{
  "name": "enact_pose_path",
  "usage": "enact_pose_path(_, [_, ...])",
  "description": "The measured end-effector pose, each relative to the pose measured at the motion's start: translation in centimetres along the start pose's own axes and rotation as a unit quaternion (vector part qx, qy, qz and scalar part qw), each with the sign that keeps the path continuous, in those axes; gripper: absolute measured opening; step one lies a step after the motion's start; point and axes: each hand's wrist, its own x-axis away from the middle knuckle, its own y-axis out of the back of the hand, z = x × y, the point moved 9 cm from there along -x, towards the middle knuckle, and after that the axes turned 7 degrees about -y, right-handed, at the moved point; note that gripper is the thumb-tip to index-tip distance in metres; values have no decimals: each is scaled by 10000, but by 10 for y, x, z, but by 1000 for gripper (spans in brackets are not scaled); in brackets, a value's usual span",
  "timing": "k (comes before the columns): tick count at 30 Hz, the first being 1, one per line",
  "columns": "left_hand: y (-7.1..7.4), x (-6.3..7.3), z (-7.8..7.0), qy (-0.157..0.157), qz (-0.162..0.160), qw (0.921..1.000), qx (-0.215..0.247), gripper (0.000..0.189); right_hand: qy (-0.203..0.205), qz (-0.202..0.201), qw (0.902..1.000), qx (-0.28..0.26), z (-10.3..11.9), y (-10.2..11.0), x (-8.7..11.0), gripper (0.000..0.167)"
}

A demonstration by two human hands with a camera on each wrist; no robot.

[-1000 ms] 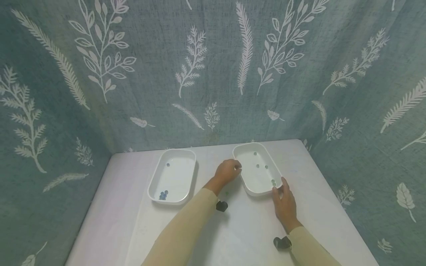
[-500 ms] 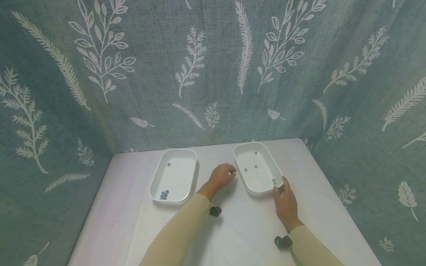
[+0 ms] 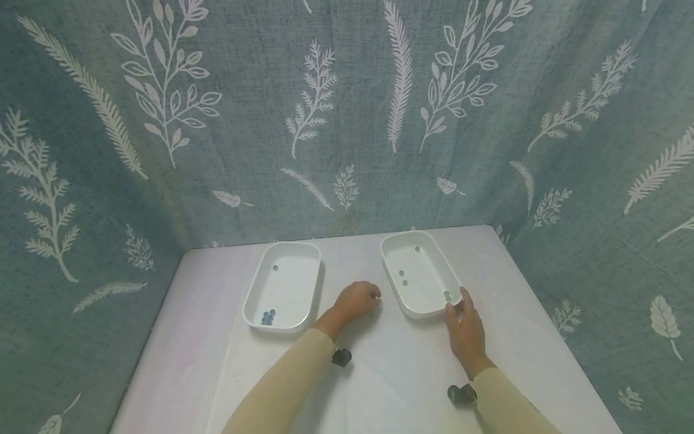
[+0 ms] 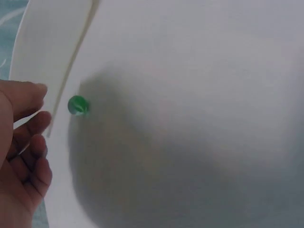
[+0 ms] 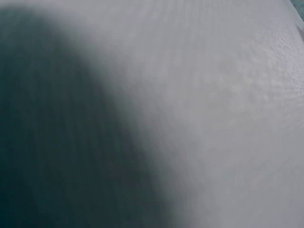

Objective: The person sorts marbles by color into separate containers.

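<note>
My left hand hovers over the table between two white trays, fingers loosely curled and holding nothing. Past its fingertips, a green marble lies on the table in the left wrist view; the head view does not show it. My right hand holds the near right corner of the right tray, thumb on the near side and fingers on the right side. Several green marbles lie inside that tray, some by the held corner. The right wrist view shows a dark blur and the table, without the hand.
The left tray contains several blue marbles, mostly at its near left corner. Both trays stand toward the back of the white table. A patterned green curtain surrounds the table's back and sides.
My left hand has drawn back from the right tray's left rim, toward me and slightly left. Two green marbles have rolled leftward inside that tray. The right hand stays at its corner.
</note>
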Motion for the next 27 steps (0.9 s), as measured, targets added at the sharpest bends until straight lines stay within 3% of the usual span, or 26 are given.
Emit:
enact_pose_path(8, [-15, 8, 4, -24, 251, 9997, 3, 23, 24, -15, 10000, 88, 0, 0, 0, 66])
enact_pose_path(14, [-19, 15, 3, -19, 356, 9993, -130, 24, -96, 60, 9999, 101, 0, -1, 1, 67])
enact_pose_path(21, [-17, 20, 1, -69, 208, 9996, -180, 19, -86, -12, 9999, 95, 0, 0, 0, 67])
enact_pose_path(27, [-17, 25, 6, 89, 113, 9998, -143, 18, -133, 7, 9999, 107, 0, -1, 0, 66])
